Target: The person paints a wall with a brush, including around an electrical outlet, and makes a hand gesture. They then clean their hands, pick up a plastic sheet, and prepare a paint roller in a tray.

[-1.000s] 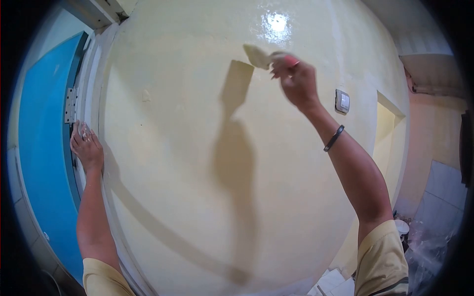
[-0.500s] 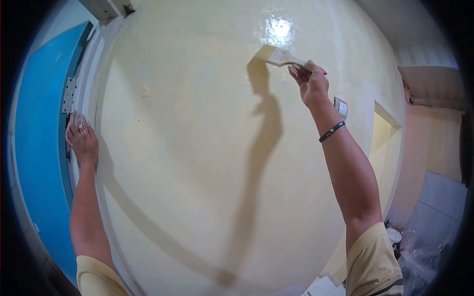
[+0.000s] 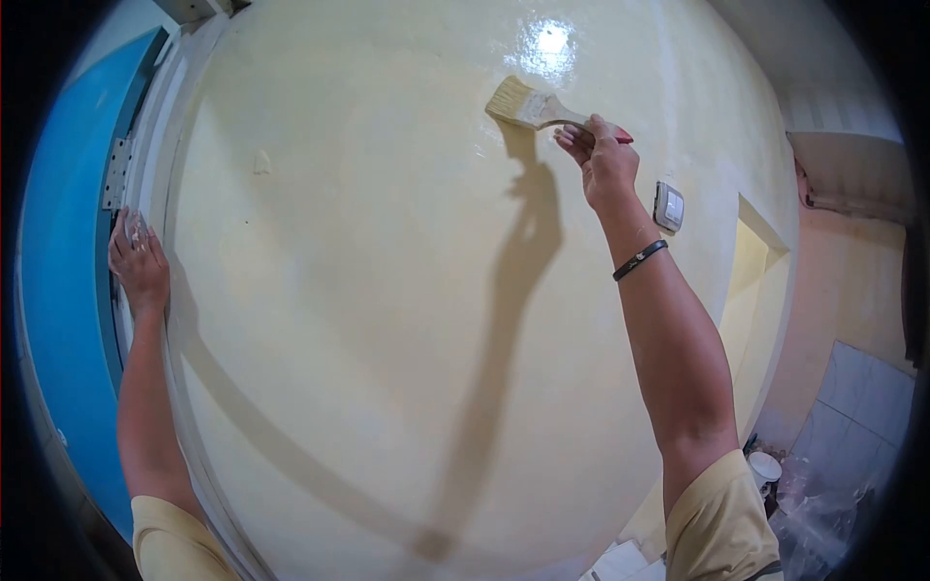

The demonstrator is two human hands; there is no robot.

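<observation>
My right hand (image 3: 608,160) grips a flat paintbrush (image 3: 544,110) by its handle, which has a red end. The pale, wide bristles point up and left, close over the cream wall (image 3: 368,290), and their shadow falls just below them. A black band circles my right wrist. On the far left, my left hand (image 3: 141,263) rests against the white door frame (image 3: 160,145), just below a metal hinge (image 3: 117,174). Its fingers are stretched upward and slightly apart, with whitish marks showing between them.
A blue door (image 3: 73,271) stands along the left side. Right of my forearm are a wall switch (image 3: 668,206) and a recessed opening (image 3: 746,271). At lower right sit a white tub (image 3: 764,469), clear plastic sheeting (image 3: 819,518) and grey-white panels (image 3: 862,397).
The brush has tilted, so more of its bristle face shows, and its head sits slightly higher and further left. My left hand stays on the frame while the view shifts a little.
</observation>
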